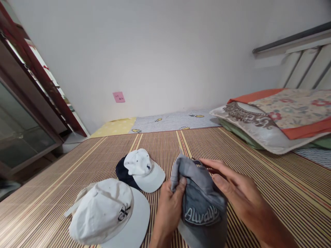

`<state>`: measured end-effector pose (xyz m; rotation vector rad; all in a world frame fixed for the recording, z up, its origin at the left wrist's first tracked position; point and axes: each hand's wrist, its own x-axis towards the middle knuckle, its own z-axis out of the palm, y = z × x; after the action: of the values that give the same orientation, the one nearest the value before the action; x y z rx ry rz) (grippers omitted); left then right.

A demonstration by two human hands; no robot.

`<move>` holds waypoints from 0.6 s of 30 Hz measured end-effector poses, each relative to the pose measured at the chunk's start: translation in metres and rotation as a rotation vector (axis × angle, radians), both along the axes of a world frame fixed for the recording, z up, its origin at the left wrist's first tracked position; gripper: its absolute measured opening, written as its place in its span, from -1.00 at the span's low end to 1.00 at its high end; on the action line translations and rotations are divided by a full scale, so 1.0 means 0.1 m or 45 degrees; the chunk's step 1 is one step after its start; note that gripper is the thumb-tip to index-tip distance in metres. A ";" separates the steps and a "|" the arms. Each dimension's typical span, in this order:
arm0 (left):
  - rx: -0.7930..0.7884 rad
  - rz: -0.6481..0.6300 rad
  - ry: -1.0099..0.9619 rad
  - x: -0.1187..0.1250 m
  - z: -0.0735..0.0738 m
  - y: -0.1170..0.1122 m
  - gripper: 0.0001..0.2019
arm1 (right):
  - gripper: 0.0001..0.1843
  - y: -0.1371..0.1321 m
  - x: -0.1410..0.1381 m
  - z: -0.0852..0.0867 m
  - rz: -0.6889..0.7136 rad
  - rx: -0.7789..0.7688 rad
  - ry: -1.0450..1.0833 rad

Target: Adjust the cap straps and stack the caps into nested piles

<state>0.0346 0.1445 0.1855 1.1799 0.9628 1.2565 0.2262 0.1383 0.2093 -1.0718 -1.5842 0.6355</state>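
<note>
A grey baseball cap [200, 196] with white "Always" lettering is held up close to me, its crown folded and its brim toward me. My left hand [170, 203] grips the cap's left edge, thumb pressed on the cloth. On the other side, my right hand [238, 193] has its fingers stretched out along the cap's rear edge; its fingertips are partly hidden behind the cloth. Left of my hands lies a white cap [103, 210] with black "CK" letters. Beyond it a smaller white cap [141, 165] with a dark emblem rests partly over a dark navy cap [122, 168].
The caps lie on a striped bamboo mat [160, 143]. Folded bedding [292, 110] is piled at the right, under a radiator [307, 65]. A pink note [119, 97] sticks to the white wall behind. A glass-fronted cabinet [20, 120] stands at the left.
</note>
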 end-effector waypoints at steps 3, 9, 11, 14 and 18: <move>-0.100 0.075 -0.158 -0.06 -0.04 0.05 -0.54 | -0.43 0.02 0.02 0.01 0.146 -0.182 -0.065; -0.215 0.046 -0.340 -0.08 -0.12 0.06 -0.53 | -0.63 0.07 -0.04 0.00 0.278 -0.271 -0.084; -0.224 0.034 -0.360 -0.07 -0.13 0.07 -0.56 | -0.67 0.09 -0.05 -0.03 0.274 -0.261 -0.005; -0.172 0.017 -0.381 -0.07 -0.12 0.09 -0.57 | -0.67 0.12 -0.02 -0.07 0.241 -0.272 0.154; -0.097 0.011 -0.410 -0.11 -0.07 0.12 -0.54 | -0.62 0.17 0.01 -0.15 0.227 -0.335 0.363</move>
<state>0.0232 0.1563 0.1784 0.8812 0.7693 1.3551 0.2272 0.1549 0.1942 -0.9839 -1.3802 1.0923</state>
